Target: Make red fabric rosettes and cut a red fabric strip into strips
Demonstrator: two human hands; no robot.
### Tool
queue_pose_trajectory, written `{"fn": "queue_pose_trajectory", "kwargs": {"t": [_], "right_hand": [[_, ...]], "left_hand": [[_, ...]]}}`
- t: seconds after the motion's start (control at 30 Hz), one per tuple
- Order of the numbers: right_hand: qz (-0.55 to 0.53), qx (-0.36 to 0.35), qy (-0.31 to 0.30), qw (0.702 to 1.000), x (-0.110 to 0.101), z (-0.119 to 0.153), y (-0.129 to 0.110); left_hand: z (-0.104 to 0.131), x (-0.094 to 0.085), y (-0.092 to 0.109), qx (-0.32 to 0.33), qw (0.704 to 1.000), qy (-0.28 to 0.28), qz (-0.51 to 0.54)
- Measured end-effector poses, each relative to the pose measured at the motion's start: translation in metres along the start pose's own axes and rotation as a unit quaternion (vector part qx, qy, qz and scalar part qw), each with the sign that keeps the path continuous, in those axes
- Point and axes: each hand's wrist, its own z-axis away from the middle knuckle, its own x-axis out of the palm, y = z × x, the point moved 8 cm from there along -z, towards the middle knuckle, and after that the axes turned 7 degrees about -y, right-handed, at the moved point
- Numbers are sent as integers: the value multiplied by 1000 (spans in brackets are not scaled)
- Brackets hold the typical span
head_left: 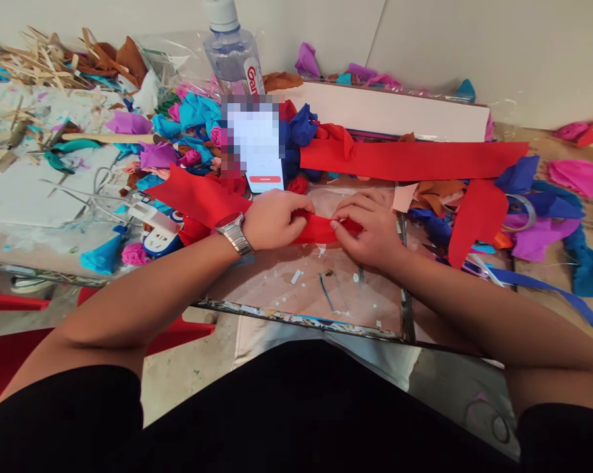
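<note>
A long strip of red crepe paper (202,202) runs from the left under my wrist and between my hands. My left hand (275,220), with a metal watch (235,234) on its wrist, is closed on the strip, fingers curled in. Close by on the right, my right hand (369,226) pinches the strip's right part between thumb and fingers. The paper looks folded lengthwise between the hands. Just beyond them a lit phone (264,154) leans upright, its screen partly blurred out. Another flat red strip (415,159) lies behind my right hand.
A water bottle (235,56) stands behind the phone. Crumpled coloured paper (198,112), a power strip (161,233), green-handled pliers (62,154) and wood sticks (35,59) crowd the left. Scissors (484,268), a tape roll (523,211) and a blue ribbon (557,295) lie at right.
</note>
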Motion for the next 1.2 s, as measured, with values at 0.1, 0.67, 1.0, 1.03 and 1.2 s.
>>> {"fn": "queue_pose_trajectory", "kwargs": {"t": [0.1,0.67,1.0,1.03,1.2], "right_hand": [[0,-33,-19,999,3,1,-7],[-3,-50,-54,997,10,1,-9],[14,-36,-40,998,9,3,-7],[15,-38,-39,998,8,3,-8],[17,-26,-41,999,8,3,-7]], "left_hand": [[4,3,16,53,998,-31,25],[4,12,20,50,992,-63,93],[4,10,20,58,994,-54,79],[4,10,20,55,994,-53,77],[5,7,22,45,996,-38,60]]}}
